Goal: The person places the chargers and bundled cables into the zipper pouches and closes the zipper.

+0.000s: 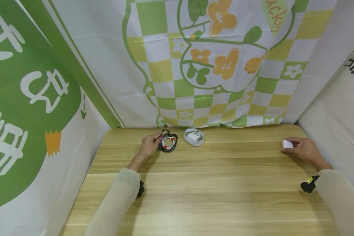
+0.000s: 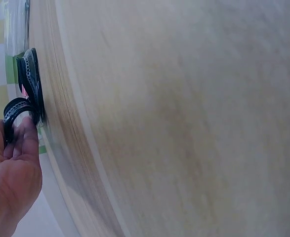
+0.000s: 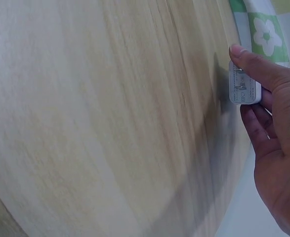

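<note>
At the back left of the table, my left hand pinches the edge of a black-rimmed round case. A coiled white cable with red bands lies inside it. In the left wrist view the case's black rim shows a chain-like line, and its raised part is between thumb and fingers of the left hand. Far to the right, my right hand grips a white charger plug by its sides. The right wrist view shows the printed face of the charger plug with metal prongs.
Just right of the black-rimmed case stands a clear oval case holding a white charger and cable. Behind the wooden table hangs a patterned cloth. Cloth walls flank both sides.
</note>
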`<state>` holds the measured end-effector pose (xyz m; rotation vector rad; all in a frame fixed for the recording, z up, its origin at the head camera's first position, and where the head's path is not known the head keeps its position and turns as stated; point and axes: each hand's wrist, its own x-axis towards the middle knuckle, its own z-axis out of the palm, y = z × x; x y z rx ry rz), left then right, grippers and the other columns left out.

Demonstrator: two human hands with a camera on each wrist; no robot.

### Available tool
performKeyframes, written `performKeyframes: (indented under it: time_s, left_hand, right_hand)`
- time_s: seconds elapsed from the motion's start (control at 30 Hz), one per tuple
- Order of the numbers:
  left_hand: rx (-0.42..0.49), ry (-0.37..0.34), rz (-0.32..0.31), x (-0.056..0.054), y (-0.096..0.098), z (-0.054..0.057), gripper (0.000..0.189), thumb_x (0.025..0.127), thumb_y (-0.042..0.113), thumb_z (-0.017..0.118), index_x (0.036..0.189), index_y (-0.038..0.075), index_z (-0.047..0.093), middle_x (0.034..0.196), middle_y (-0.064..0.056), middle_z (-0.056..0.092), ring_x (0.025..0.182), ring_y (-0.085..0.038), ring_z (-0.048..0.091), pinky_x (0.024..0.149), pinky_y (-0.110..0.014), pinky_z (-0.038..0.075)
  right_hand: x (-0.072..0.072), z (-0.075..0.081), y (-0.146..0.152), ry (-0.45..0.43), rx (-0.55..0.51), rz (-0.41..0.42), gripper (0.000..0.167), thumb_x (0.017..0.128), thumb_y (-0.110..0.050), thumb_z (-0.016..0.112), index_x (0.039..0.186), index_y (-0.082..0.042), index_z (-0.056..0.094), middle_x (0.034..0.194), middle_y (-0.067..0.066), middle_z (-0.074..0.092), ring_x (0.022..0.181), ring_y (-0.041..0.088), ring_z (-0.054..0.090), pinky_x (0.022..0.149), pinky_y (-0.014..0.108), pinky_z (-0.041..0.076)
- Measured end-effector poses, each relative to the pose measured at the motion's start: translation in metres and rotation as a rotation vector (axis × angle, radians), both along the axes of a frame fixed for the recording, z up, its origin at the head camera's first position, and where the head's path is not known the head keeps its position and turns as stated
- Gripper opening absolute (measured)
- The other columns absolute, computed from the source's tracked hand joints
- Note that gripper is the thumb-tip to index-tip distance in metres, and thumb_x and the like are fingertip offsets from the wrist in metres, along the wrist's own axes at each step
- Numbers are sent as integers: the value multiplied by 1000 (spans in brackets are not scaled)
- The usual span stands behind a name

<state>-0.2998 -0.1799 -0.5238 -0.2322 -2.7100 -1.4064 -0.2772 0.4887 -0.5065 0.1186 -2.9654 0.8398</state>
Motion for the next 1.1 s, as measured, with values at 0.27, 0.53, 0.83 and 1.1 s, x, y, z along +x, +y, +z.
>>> performKeyframes:
  time_s: [0.27, 0.53, 0.83, 1.1]
  left_hand:
    - [3, -25, 16, 0, 1, 1, 40, 109, 8, 56, 149, 2, 56, 134, -17, 69, 124, -28, 69, 83, -17, 53]
    - [16, -24, 16, -1, 1, -1, 40, 109, 7, 57, 149, 2, 56, 135, -18, 68, 124, -29, 69, 79, -15, 52]
    - [12, -8, 11, -1, 0, -2, 39, 108, 6, 57, 147, 1, 57, 132, -18, 70, 122, -30, 70, 76, -14, 50]
    - [16, -9, 7, -1, -1, -2, 39, 108, 5, 58, 147, 1, 57, 132, -18, 70, 121, -30, 70, 76, -13, 50]
  right_hand:
    - [-3, 9, -13, -25, 23, 14, 69, 85, -42, 90, 132, 5, 71, 121, 30, 73, 99, 21, 70, 68, 19, 49]
    - [-6, 13, -28, -9, -22, 47, 66, 83, -36, 93, 129, 7, 72, 123, 32, 72, 96, 8, 66, 68, 15, 49]
    - [-11, 15, -48, 53, -69, 117, 57, 81, -22, 95, 124, 8, 74, 118, 32, 73, 87, -14, 60, 67, 10, 49]
    - [-14, 19, -64, 6, -41, 142, 62, 82, -26, 94, 130, 6, 72, 122, 34, 71, 105, 34, 73, 71, 16, 52]
